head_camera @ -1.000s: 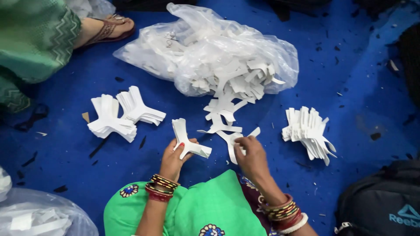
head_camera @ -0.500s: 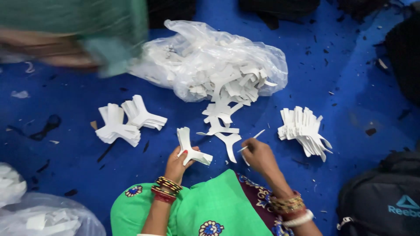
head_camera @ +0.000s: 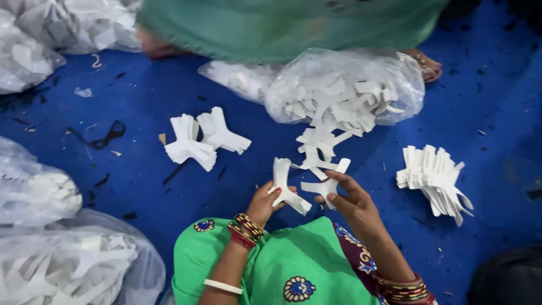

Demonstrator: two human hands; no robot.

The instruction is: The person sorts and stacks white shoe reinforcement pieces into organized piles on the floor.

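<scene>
I sit on a blue floor with a green garment over my lap. My left hand grips a small stack of white Y-shaped cut pieces. Beside it my right hand holds a single white Y-shaped piece by its lower arm. Just beyond my hands a trail of loose white pieces spills from an open clear plastic bag full of the same shapes.
Two neat stacks of white pieces lie to the left, another fanned stack to the right. Clear bags of pieces sit at the lower left and upper left. Another person in green cloth stands at the top, sandalled foot near the bag.
The other person has moved from the upper left across the top of the view. My right hand has picked one white piece off the loose trail and brought it toward the left hand's stack.
</scene>
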